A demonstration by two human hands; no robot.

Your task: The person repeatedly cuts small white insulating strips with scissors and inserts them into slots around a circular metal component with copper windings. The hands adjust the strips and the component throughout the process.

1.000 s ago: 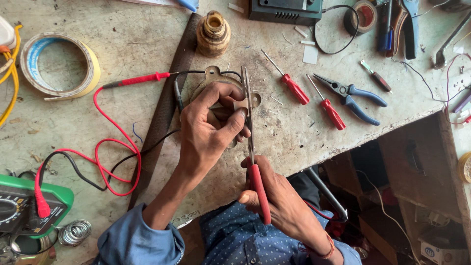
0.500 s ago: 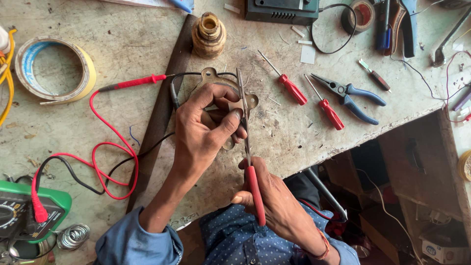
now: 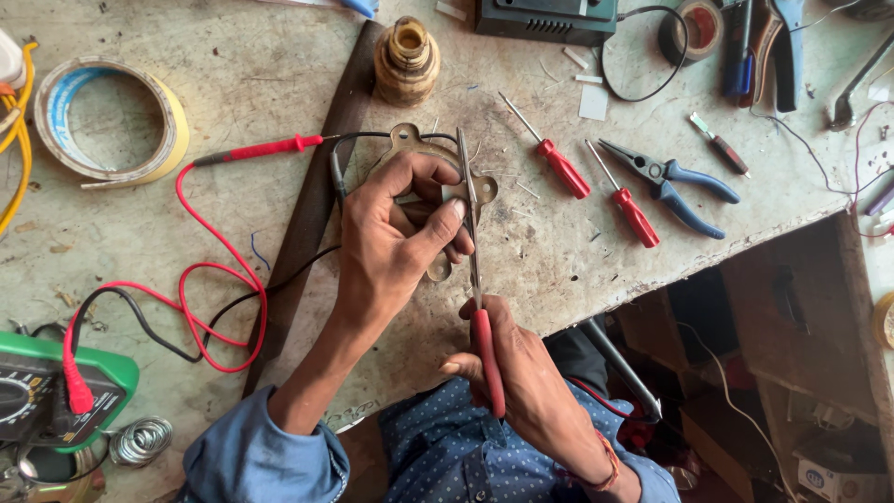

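You're holding a small part against the flat brass bracket [image 3: 484, 189], which is lying on the table [image 3: 233, 93] near its front edge, just below the brass fitting [image 3: 406, 58]. Your left hand [image 3: 396, 233] is curling over the bracket, thumb and fingers pinching something small; what exactly it's gripping is hidden under the fingers. Your right hand [image 3: 521, 373] is clenching the red handle of a long screwdriver [image 3: 477, 279], its shaft running up past your left thumb with the tip sitting at the bracket's upper part.

To do this step well, I'd judge: be keeping the shaft in line with the screw, pressing down while turning, and pinning the bracket flat so it isn't sliding toward the table edge.

Around you: two red-handled screwdrivers [image 3: 559, 163] and blue-handled pliers [image 3: 675, 182] are lying to the right, well apart from your hands. A red test probe [image 3: 265, 149] is lying left of the bracket, its lead looping back to the green multimeter [image 3: 56, 391] at the lower left. A tape roll [image 3: 168, 140] is sitting at the upper left, a solder coil [image 3: 140, 440] beside the meter.

Containers: none clearly showing; boxes under the table are too dim to read.
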